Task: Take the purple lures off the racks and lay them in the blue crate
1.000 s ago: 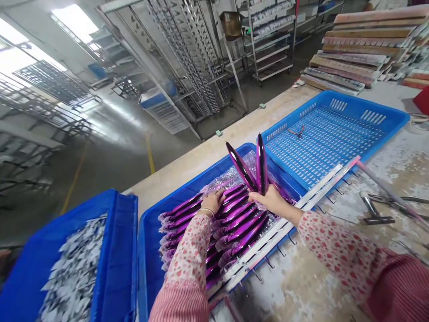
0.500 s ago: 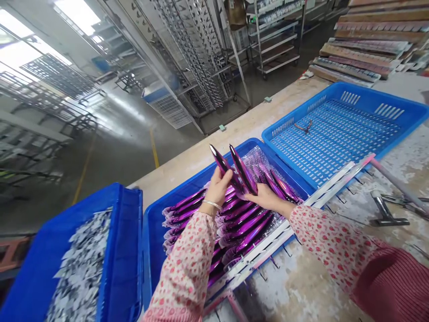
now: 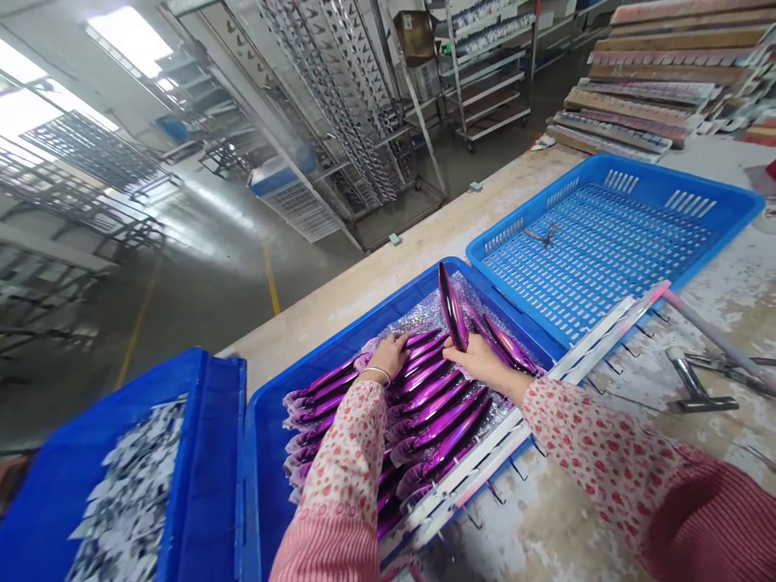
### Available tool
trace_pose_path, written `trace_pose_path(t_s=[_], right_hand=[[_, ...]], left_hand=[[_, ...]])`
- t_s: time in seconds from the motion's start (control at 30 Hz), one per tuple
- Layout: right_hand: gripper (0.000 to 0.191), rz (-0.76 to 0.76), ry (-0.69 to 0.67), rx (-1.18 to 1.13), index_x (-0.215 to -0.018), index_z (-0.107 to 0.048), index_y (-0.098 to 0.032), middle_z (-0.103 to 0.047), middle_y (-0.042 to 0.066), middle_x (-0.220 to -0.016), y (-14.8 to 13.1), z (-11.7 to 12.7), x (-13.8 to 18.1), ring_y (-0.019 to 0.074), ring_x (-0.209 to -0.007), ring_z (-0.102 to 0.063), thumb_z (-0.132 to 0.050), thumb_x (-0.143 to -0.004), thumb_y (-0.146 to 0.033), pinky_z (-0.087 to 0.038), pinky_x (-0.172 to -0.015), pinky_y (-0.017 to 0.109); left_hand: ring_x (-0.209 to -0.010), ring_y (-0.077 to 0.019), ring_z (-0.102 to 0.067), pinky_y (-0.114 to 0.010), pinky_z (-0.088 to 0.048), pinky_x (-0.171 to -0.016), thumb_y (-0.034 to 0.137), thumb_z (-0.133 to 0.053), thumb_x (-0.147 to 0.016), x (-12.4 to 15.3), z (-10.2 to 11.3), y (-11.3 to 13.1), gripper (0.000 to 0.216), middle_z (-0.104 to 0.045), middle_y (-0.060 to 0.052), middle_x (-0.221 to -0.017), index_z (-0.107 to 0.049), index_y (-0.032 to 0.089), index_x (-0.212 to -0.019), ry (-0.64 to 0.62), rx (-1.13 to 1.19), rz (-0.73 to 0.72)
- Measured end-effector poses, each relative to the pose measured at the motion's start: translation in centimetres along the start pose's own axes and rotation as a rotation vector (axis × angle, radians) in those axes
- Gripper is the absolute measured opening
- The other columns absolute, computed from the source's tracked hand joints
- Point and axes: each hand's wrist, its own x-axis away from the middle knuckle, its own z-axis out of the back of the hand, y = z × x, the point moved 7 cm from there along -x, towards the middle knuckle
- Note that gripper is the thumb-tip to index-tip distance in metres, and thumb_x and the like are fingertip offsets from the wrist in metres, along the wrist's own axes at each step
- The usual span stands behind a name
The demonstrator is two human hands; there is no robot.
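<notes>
Standing at a long bench [image 3: 339, 327], a person works over a blue tray [image 3: 267, 461]. This tray sits between an open blue crate [image 3: 203, 477] to the left and a blue perforated basket [image 3: 585, 174] further ahead. The main risk, I judge, comes from the crowding here. A white rack [image 3: 597, 347] with hooks lies directly along the tray's edge, so a hook could catch a sleeve [image 3: 582, 453] or scratch a piece if the arm moves carelessly. The bubble wrap [image 3: 433, 315] under the pieces may also slide, and then the rows could shift.

The purple pieces [image 3: 436, 416] lie in the tray on this wrap, side by side in rows. They are shiny like a mirror, long and tapered, with pale ruffled ends. Such a glossy surface could take marks from fingers, and it looks slippery. One piece [image 3: 452, 305] stands almost upright, and the right hand [image 3: 482, 360] closes its fingers around the lower end, so a weak grip could let it drop onto the others. The left hand [image 3: 390, 357] lies open and palm down on the row, gripping nothing.
</notes>
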Motion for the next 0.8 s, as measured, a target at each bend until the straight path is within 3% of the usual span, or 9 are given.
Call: trace_pose_path(t_s=[0.2,0.3,0.43,0.53,0.6,0.7,0.8], right_hand=[[0.009,-0.009,-0.096,-0.021,-0.086,-0.068,-0.018,-0.072,0.001,-0.069,-0.7,-0.7,0.3,0.0166,-0.068,-0.068,-0.065,-0.082,-0.025,-0.051,-0.069,0.027],[0.012,-0.013,-0.104,0.067,-0.089,-0.068,-0.018,-0.073,0.001,-0.068,-0.9,-0.7,0.4,0.017,-0.066,-0.068,-0.067,-0.082,-0.027,-0.049,-0.067,0.026],[0.012,0.043,-0.131,0.152,-0.089,-0.068,-0.018,-0.072,0.002,-0.066,-0.9,-0.9,0.5,0.0182,-0.065,-0.068,-0.066,-0.084,-0.029,-0.049,-0.066,0.027],[0.014,0.15,-0.208,0.236,-0.089,-0.069,-0.018,-0.072,0.002,-0.069,-1.0,-1.7,0.6,0.0198,-0.067,-0.068,-0.069,-0.081,-0.03,-0.048,-0.067,0.029],[0.025,0.2,-0.238,0.289,-0.098,-0.07,-0.018,-0.074,0.004,-0.081,-0.9,-1.9,0.7,0.0223,-0.079,-0.069,-0.073,-0.078,-0.033,-0.049,-0.074,0.031],[0.049,0.2,-0.188,0.319,-0.123,-0.062,-0.018,-0.072,0.009,-0.108,-0.4,-1.5,0.7,0.0256,-0.103,-0.065,-0.074,-0.079,-0.039,-0.048,-0.088,0.037],[0.046,0.17,-0.141,0.354,-0.127,-0.058,-0.018,-0.071,0.009,-0.112,0.0,-1.2,0.5,0.0245,-0.109,-0.062,-0.068,-0.086,-0.038,-0.046,-0.093,0.039]], left_hand=[[-0.115,-0.0275,-0.059,-0.042,-0.046,-0.103,0.025,-0.045,-0.098,0.3,-0.5,-0.5,0.042,-0.062,-0.017,-0.119,-0.058,0.014,-0.136,0.122,0.013,0.075],[-0.119,-0.0302,-0.057,-0.048,-0.043,-0.106,0.026,-0.048,-0.096,0.7,0.5,0.3,0.042,-0.061,-0.019,-0.123,-0.058,0.013,-0.134,0.207,0.095,0.111],[-0.132,-0.0292,-0.049,-0.05,-0.037,-0.113,0.037,-0.046,-0.097,2.6,3.6,4.7,0.051,-0.054,-0.017,-0.14,-0.045,0.016,-0.143,0.415,0.514,-0.004],[-0.118,-0.0239,-0.059,-0.042,-0.047,-0.104,0.044,-0.037,-0.1,3.8,4.9,9.4,0.049,-0.062,-0.012,-0.128,-0.044,0.018,-0.141,0.309,0.926,-0.172],[-0.103,-0.0225,-0.063,-0.039,-0.052,-0.094,0.046,-0.04,-0.099,4.2,6.3,10.8,0.048,-0.065,-0.01,-0.113,-0.047,0.017,-0.136,0.285,1.023,-0.201],[-0.103,-0.0233,-0.06,-0.041,-0.051,-0.096,0.041,-0.049,-0.096,3.9,9.3,9.1,0.049,-0.062,-0.009,-0.111,-0.046,0.018,-0.139,0.432,0.798,-0.166],[-0.118,-0.0268,-0.053,-0.044,-0.043,-0.107,0.025,-0.057,-0.091,2.4,10.7,5.6,0.05,-0.052,-0.012,-0.124,-0.049,0.018,-0.14,0.512,0.36,-0.108]])
